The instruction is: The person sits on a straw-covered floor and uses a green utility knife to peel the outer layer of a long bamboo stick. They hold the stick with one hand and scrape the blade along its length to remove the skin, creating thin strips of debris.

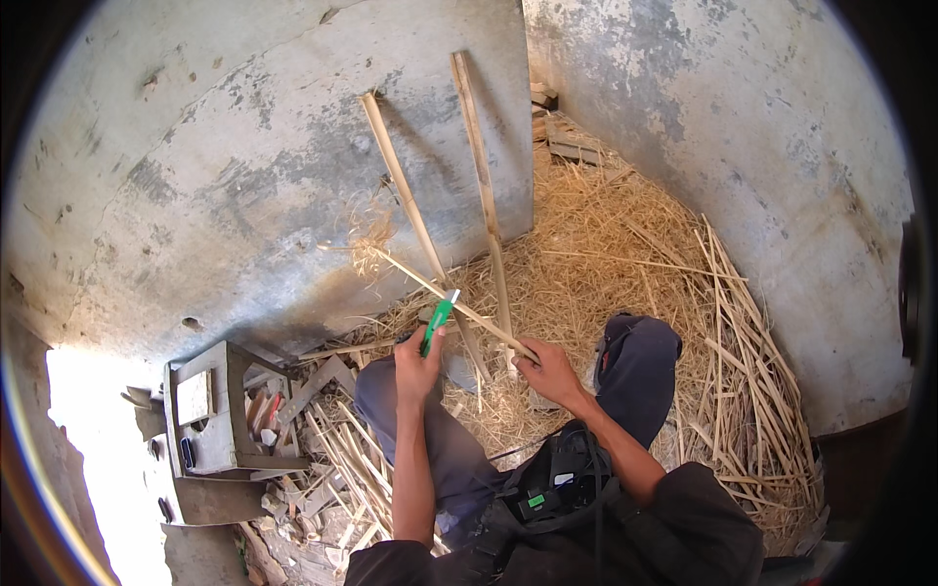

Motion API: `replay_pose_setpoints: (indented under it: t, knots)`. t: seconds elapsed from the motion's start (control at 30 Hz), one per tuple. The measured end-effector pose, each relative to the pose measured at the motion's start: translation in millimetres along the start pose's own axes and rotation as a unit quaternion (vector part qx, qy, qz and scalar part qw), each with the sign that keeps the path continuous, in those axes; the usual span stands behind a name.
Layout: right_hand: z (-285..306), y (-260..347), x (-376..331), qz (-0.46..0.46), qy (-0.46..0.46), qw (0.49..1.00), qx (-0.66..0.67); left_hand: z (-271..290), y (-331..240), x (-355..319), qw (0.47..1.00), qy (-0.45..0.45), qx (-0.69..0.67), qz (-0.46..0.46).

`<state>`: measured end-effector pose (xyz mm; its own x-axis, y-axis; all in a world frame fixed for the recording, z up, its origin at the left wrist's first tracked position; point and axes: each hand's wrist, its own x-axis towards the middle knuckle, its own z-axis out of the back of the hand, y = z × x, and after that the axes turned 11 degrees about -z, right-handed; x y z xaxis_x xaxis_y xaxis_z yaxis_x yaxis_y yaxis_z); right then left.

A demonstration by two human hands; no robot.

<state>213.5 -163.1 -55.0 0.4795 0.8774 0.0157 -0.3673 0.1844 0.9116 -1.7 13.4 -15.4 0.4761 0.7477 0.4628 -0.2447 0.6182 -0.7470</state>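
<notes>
Holding green knife across pale strip, one in each hand

Gripping the green knife in left hand, with fingers wrapped round the lower part of the handle. Pointing up and away, with metal blade laid over the pale strip; cannot tell exact contact, too small. Pinching the near end of the pale strip in right hand, with thumb and fingers clamped on it. Slanting from there up and leftward, between the knees, to a far end beside a tuft of curled shavings.

Just beyond: left pole and right pole, both propped against patchy grey wall. Spread over the ground to the front and right: thick layer of loose straw-like fibres. Heaped along the right: long pile of thin strips. At left: grey wooden frame, near more loose strips beside the left leg. Wearing dark trousers, with black pouch at the front of the body.
</notes>
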Motion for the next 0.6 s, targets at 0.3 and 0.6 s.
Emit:
replay_pose_setpoints:
  t: [0.3,0.6]
  knots:
    - [2.6,2.2,0.9,0.009,-0.001,1.000,-0.009,-0.1,-1.8,-0.1,0.999,-0.012,0.026,0.024]
    - [2.8,2.2,0.6,-0.001,-0.001,1.000,0.003,-3.0,1.3,-5.1,0.998,0.051,0.037,-0.024]
